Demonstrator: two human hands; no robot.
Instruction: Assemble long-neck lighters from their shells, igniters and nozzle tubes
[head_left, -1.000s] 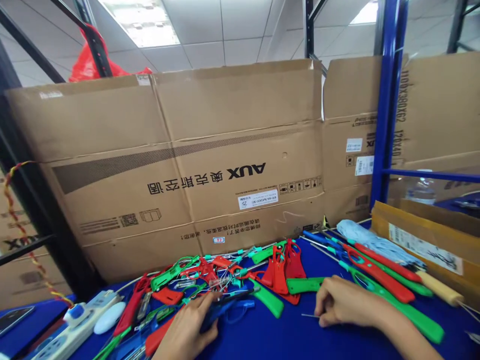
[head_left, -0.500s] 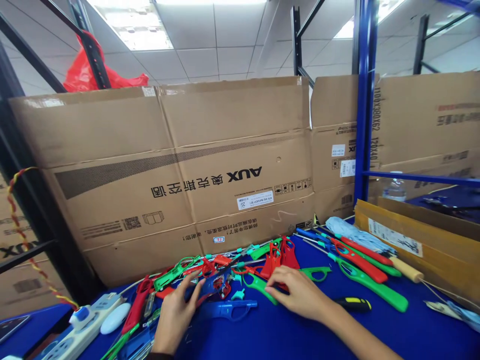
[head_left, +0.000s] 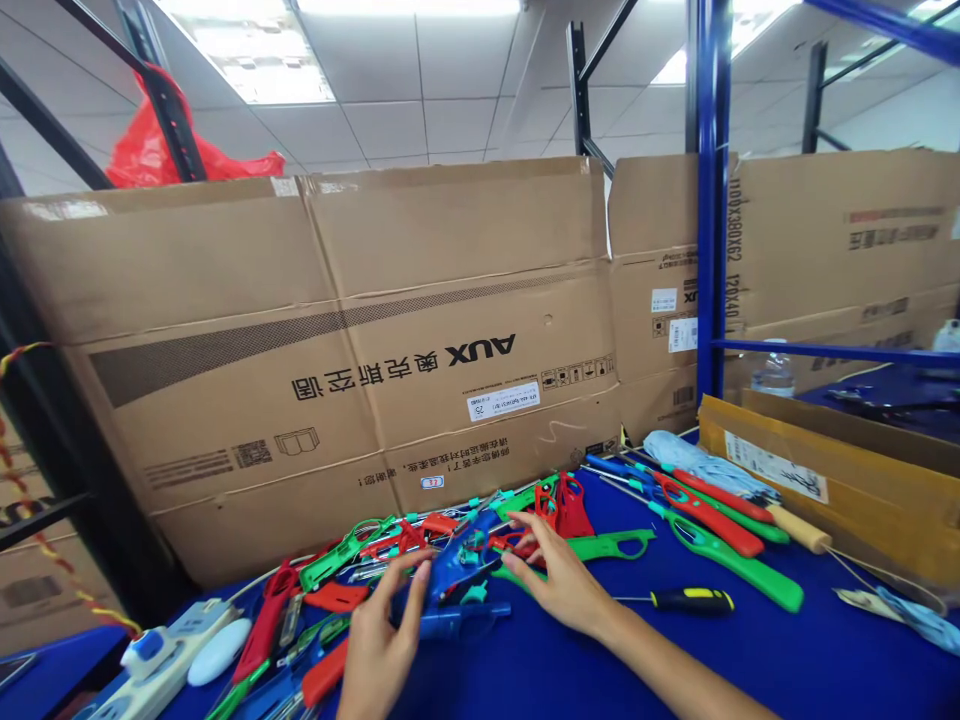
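Over the blue worktop (head_left: 562,670), the left hand (head_left: 384,630) grips with its fingers (head_left: 415,600) a blue casing (head_left: 452,562), partly hidden; the right hand (head_left: 566,585) has parted fingers, contact unclear.

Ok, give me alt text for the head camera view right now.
A person's left hand and right hand flank a blue plastic casing above a blue table scattered with red and green plastic parts. A black-and-yellow screwdriver lies to the right, and printed cardboard stands behind.

Left fingers (head_left: 414,606) hold a blue casing (head_left: 448,568) (a screwdriver (head_left: 690,600) lies apart).
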